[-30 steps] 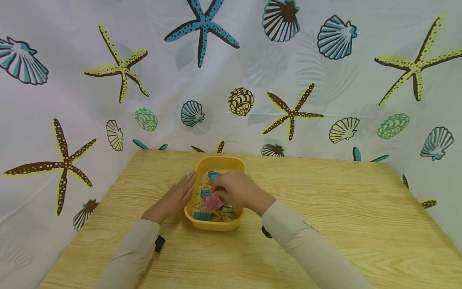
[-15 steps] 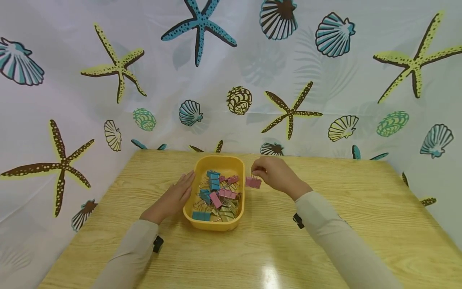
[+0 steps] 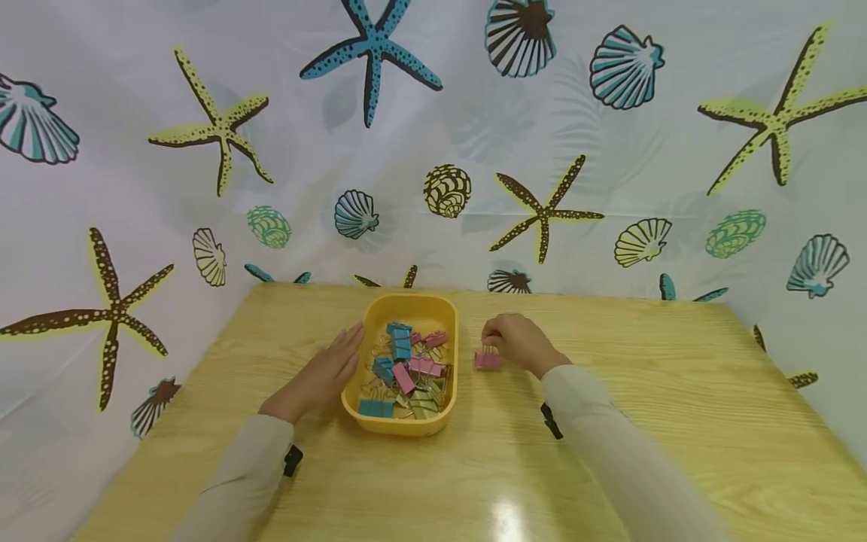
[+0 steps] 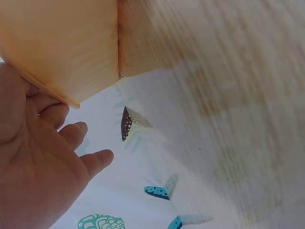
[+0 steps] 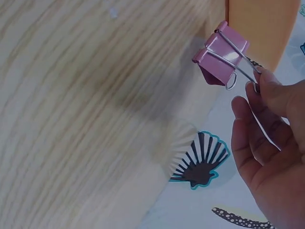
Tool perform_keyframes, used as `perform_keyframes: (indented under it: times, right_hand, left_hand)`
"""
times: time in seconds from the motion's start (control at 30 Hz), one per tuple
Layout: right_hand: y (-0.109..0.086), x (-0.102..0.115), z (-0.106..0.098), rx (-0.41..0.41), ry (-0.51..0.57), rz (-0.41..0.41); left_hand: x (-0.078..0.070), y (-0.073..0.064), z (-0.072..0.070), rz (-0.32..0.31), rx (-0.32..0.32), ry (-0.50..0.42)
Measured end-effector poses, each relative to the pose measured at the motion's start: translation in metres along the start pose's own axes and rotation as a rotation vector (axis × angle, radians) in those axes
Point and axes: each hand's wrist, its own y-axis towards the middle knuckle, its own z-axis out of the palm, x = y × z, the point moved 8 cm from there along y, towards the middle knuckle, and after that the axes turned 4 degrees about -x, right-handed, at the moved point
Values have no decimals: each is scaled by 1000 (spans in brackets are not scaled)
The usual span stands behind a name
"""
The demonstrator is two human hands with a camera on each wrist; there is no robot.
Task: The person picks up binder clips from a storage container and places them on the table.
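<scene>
A pink binder clip hangs by its wire handle from the thumb and finger of my right hand, just right of the yellow tub. In the right wrist view the clip's pink body points away from the fingertips. My left hand rests against the left side of the yellow tub, its fingers straight along the rim. Blue binder clips, pink ones and several olive-gold clips lie jumbled inside. The left wrist view shows the tub's outer wall beside the left hand.
The tub stands on a wood-grain table. A white cloth printed with starfish and shells rises behind the table and along both sides.
My right hand has come out of the tub with a pink binder clip, moved right past the rim, then lowered it toward the table. The left hand keeps its place at the tub.
</scene>
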Motion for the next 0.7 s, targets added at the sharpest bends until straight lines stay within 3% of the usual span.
perform_keyframes:
  times: [0.13, 0.3, 0.7]
  right_hand:
    - [4, -2, 12, 23, 18, 33]
    - [2, -3, 13, 14, 15, 54]
    - [-3, -9, 11, -26, 9, 36]
  left_hand:
    - [4, -6, -1, -27, -9, -9]
    - [4, -7, 0, -35, -4, -14]
    - [-1, -3, -1, 0, -6, -28]
